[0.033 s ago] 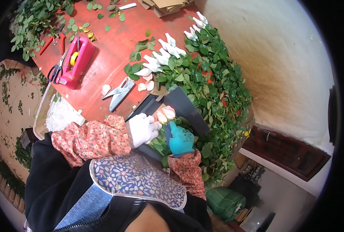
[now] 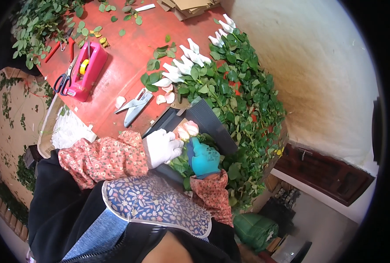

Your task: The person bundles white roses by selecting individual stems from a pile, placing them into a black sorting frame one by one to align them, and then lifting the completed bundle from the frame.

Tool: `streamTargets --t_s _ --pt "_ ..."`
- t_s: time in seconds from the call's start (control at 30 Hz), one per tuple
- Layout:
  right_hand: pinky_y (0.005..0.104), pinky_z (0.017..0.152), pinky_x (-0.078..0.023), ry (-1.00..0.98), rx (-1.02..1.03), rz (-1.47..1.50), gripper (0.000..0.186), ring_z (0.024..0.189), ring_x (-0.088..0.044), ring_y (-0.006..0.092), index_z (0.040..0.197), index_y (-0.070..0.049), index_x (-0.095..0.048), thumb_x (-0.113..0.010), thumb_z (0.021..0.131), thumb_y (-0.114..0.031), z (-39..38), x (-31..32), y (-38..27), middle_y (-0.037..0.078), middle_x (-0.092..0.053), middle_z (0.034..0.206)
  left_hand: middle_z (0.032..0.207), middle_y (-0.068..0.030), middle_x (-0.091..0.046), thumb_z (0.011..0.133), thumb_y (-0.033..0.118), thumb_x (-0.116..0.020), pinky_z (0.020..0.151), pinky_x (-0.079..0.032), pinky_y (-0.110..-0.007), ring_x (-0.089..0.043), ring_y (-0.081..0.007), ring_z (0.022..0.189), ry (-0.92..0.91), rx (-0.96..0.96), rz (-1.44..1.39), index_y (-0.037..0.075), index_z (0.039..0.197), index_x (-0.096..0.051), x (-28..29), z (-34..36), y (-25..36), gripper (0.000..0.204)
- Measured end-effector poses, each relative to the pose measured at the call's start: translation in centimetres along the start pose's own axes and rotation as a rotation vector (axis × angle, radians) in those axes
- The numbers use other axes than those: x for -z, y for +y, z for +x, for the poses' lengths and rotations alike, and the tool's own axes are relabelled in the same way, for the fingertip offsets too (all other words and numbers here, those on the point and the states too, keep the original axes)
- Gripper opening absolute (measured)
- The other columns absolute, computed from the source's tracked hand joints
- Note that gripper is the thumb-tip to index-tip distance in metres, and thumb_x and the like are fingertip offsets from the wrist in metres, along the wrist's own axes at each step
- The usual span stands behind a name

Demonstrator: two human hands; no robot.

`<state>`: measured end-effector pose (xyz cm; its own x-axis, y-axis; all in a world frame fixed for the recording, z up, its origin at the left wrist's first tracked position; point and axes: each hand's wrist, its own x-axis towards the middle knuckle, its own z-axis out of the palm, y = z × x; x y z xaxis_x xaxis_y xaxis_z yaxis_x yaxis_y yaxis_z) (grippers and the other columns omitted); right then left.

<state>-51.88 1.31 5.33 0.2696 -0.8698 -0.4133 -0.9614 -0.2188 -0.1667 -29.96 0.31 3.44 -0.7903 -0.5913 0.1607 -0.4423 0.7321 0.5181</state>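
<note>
Pale pink roses (image 2: 187, 130) with leafy stems lie in a dark grey ribbed trough (image 2: 214, 125) in front of me. My right hand (image 2: 205, 158), in a teal glove, is closed around the stems just below the blooms, its thumb pointing up toward the petals. Beside the blooms on the left is my left hand (image 2: 163, 148) in a white glove. Its fingers are curled against the roses and leaves; what they pinch, if anything, is hidden. A piece of brown cardboard (image 2: 180, 124) shows behind the blooms.
White-sleeved roses (image 2: 184, 63) with leafy stems line the table's right side. On the red table (image 2: 125, 48) lie a grey stapler-like plier (image 2: 135, 107), loose petals (image 2: 165, 97), scissors (image 2: 65, 79) and a pink tape dispenser (image 2: 90, 72). A basket of white netting (image 2: 68, 129) stands left.
</note>
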Motion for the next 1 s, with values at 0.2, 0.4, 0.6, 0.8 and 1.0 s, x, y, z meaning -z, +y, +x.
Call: streamTargets --t_s 0.2,0.4,0.6,0.8,1.0 --pt "0.0478 0.061 -0.047 -0.101 -0.045 -0.024 0.047 0.068 -0.061 0.036 0.127 -0.009 -0.059 -0.056 0.08 -0.012 0.5 0.8 -0.5 0.016 -0.062 0.073 0.132 -0.0075 -0.055 0.076 0.025 -0.062 0.08 -0.043 -0.034 -0.054 -0.0211 0.104 -0.027 -0.032 0.089 0.006 0.121 -0.06 0.7 1.1 -0.5 0.049" --pt "0.0417 0.059 -0.048 0.228 0.116 0.239 0.034 0.068 -0.065 0.0323 0.12 -0.008 -0.064 -0.062 0.086 -0.014 -1.1 2.9 -0.6 0.015 -0.066 0.077 0.131 -0.0075 -0.055 0.076 0.024 -0.062 0.082 -0.043 -0.034 -0.053 -0.021 0.106 -0.101 -0.012 0.125 0.004 0.116 -0.064 0.7 1.4 -0.4 0.045" --pt "0.0416 0.051 -0.046 0.349 -0.009 0.028 0.026 0.057 -0.062 0.0311 0.109 -0.005 -0.066 -0.061 0.091 -0.024 -0.4 1.9 0.0 0.014 -0.065 0.067 0.12 -0.0028 -0.061 0.081 0.019 -0.058 0.079 -0.043 -0.035 -0.054 -0.0201 0.101 0.053 0.014 0.094 0.009 0.093 -0.07 0.3 1.5 -0.1 0.02" --pt "0.0431 0.047 -0.045 0.292 -0.056 -0.095 0.027 0.052 -0.06 0.0315 0.095 -0.008 -0.062 -0.056 0.094 -0.034 1.7 -1.0 0.4 0.011 -0.061 0.06 0.128 -0.0039 -0.058 0.078 0.023 -0.06 0.084 -0.043 -0.037 -0.055 -0.0205 0.104 -0.046 0.019 0.092 0.008 0.109 -0.067 0.5 1.1 -0.4 0.034" --pt "0.0439 0.049 -0.046 0.318 -0.009 -0.084 0.021 0.054 -0.061 0.0322 0.092 -0.01 -0.06 -0.06 0.091 -0.03 2.1 -1.5 0.2 0.011 -0.061 0.061 0.13 -0.0034 -0.056 0.078 0.024 -0.062 0.084 -0.043 -0.037 -0.053 -0.0213 0.106 -0.084 -0.023 0.104 0.009 0.108 -0.067 1.6 1.4 -0.8 0.034"
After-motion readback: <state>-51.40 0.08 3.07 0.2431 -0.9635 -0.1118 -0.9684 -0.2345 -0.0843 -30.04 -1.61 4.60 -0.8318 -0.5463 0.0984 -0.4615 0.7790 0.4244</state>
